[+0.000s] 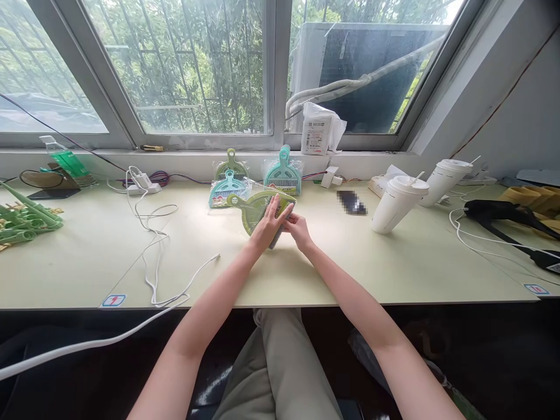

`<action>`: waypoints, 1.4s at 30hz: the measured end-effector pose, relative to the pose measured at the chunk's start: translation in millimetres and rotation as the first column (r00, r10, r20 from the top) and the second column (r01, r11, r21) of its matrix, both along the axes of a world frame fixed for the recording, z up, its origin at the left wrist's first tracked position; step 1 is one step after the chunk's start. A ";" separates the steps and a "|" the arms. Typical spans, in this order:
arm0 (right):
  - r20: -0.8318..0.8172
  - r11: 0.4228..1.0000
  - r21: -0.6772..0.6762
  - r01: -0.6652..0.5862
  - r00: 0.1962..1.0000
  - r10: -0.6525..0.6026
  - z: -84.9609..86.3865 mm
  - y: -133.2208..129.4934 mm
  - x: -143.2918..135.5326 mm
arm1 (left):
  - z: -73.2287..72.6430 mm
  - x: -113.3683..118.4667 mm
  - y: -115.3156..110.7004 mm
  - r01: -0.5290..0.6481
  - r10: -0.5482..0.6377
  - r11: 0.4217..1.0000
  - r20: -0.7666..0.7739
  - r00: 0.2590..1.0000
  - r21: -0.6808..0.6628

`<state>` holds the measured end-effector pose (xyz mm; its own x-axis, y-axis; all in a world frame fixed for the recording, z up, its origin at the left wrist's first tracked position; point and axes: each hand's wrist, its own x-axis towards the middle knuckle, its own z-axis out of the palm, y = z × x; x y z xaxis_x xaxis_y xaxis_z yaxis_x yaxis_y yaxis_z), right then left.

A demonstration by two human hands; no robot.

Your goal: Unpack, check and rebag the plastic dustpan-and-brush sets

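two bare forearms [350, 286] reached forward from the lower edge, over light khaki trousers [280, 356] and across the front of a pale yellow-green tabletop [324, 274]. near the middle of the tabletop was a green dustpan set [252, 211] in clear wrapping, tilted, its holed handle pointing left and its grey bristles [277, 237] slanting down toward the right. the left grip [265, 229] lay across its face with fingers stretched out; whether it was also clamped round the edge could not be told. the right grip [300, 231] was clamped on the right-hand edge, fingertips drawn together there, just beside the left. whether the set's lower end touched the tabletop was not clear. just behind it was a light blue dustpan set [228, 189], with another green set [231, 166] behind that and a teal stack [283, 175] of dustpans to the right, near the window sill [188, 158]. on the sill stood a white packet [317, 137]. to the right lay a dark, pixelated object [352, 202], then two white lidded cups [398, 204] with straws. farther right lay a black strap-like thing [503, 219]. to the left, a white cable [158, 262] trailed loosely near a white power strip [142, 186]; well beyond lay a heap of green strips [35, 219], with a bottle of green liquid [70, 160] behind it.
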<state>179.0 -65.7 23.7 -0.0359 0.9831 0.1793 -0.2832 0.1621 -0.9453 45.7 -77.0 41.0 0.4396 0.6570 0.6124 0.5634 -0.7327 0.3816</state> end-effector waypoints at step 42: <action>-0.367 0.972 -0.106 0.209 0.900 -0.234 6.4 12.8 23.0 | -16.7 11.6 16.3 0.539 0.136 0.651 0.780 0.611 -0.535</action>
<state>201.9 -52.8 30.2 0.2418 0.9674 0.0749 -0.5820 0.2063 -0.7866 57.3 -60.6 24.3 0.2671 0.9447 0.1901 -0.2724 -0.1152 0.9553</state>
